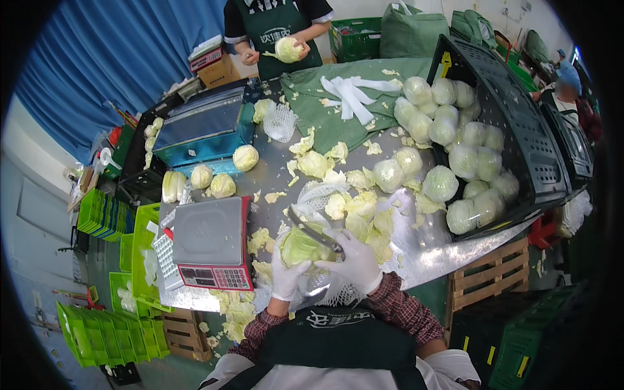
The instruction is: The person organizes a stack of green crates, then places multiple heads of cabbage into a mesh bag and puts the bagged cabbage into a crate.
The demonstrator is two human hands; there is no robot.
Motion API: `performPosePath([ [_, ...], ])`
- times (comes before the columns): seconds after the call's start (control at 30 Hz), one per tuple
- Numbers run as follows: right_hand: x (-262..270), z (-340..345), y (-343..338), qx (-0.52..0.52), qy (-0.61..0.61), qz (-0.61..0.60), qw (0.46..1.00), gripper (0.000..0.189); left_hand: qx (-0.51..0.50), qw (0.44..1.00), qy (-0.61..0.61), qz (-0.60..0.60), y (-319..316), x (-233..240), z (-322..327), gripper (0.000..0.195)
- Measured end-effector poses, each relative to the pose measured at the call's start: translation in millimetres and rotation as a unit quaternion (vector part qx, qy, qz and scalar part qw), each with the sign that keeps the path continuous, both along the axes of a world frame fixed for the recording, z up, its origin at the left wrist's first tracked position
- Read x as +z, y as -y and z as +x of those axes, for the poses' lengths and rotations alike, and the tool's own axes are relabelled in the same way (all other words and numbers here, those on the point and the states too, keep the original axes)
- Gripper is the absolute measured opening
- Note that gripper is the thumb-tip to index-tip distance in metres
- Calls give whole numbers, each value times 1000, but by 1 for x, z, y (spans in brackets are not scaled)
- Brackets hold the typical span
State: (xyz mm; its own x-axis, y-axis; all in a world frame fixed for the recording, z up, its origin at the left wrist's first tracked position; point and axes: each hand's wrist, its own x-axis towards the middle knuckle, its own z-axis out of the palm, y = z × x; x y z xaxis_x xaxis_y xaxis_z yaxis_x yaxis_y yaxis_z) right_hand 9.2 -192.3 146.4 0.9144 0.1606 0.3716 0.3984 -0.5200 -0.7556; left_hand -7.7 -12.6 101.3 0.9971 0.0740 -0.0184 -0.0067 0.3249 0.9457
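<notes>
My gloved left hand [286,273] holds a pale green cabbage [301,247] from its left side and below, over the front of the metal table [419,256]. In my gloved right hand [358,259] is a curved-blade knife [312,231]. Its blade passes over the top of the cabbage, tip pointing up and left; whether the edge touches the leaves I cannot tell. White foam netting [341,294] lies under my right wrist. Loose cabbage leaves [363,207] are strewn just beyond both hands.
A digital scale [209,234] stands left of my hands. At right, a tipped black crate [512,112] holds several wrapped cabbages [468,161]. A blue-topped wrapping machine [200,122] sits back left, near bare cabbages [245,158]. Across the table a co-worker [278,34] holds a cabbage.
</notes>
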Motion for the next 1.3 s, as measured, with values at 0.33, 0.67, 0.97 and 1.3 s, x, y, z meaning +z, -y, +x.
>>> performPosePath([
  [0.33,2,31,47,-158,-125,185,962,23,-45,995,84,-4,-32,27,14,103],
  [0.67,-3,15,10,70,-222,273,933,57,-66,931,-68,-353,-9,35,8,74],
  [0.97,-24,16,2,70,-458,531,709,38,-58,927,208,308,-16,53,18,143],
  [1.3,-15,-6,33,74,-357,380,850,41,-208,945,-114,-224,-22,8,10,105],
])
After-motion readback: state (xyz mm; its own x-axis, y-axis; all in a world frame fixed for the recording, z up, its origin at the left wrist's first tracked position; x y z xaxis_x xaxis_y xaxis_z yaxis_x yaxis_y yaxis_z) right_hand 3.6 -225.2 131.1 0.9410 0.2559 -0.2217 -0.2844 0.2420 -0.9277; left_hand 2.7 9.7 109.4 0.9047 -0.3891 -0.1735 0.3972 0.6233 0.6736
